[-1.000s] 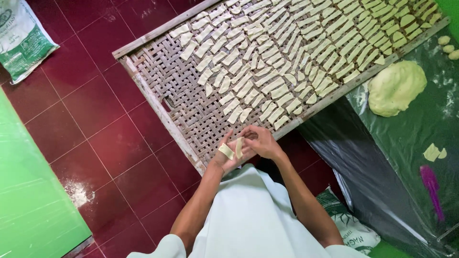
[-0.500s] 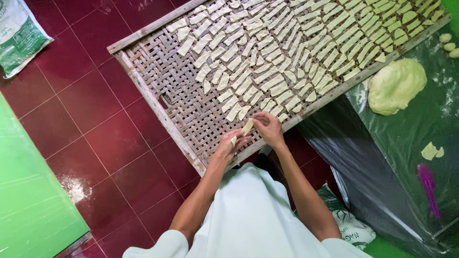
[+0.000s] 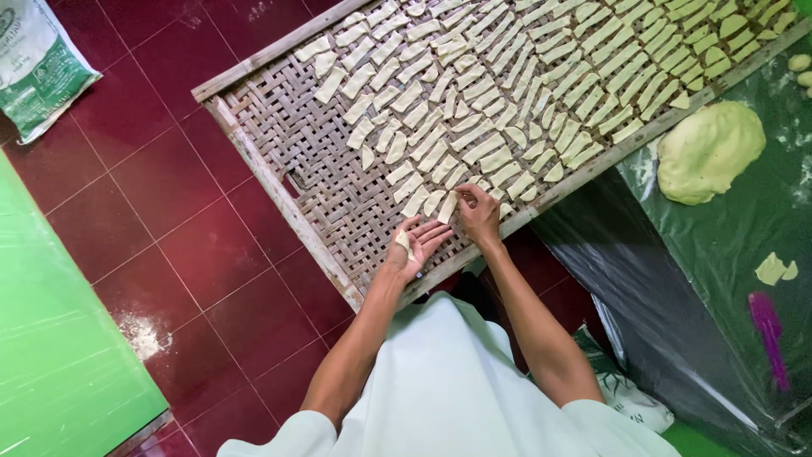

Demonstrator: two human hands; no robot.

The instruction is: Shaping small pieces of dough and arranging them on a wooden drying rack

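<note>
So my left hand [image 3: 413, 245] is hovering palm-up and open over the near edge of the woven bamboo tray [image 3: 288, 144], with one small dough strip [image 3: 404, 242] lying loose on the palm, not pinched. My right hand [image 3: 479, 213] is pressing its fingertips down on another dough piece [image 3: 447, 206] at the near end of the rows of strips [image 3: 541, 93] covering the tray, fingers closed on it. The tray is sitting on a red tiled floor [image 3: 169, 211]. A flattened dough lump [image 3: 709, 152] is lying on the dark plastic sheet [image 3: 727, 254] to the right, well apart.
</note>
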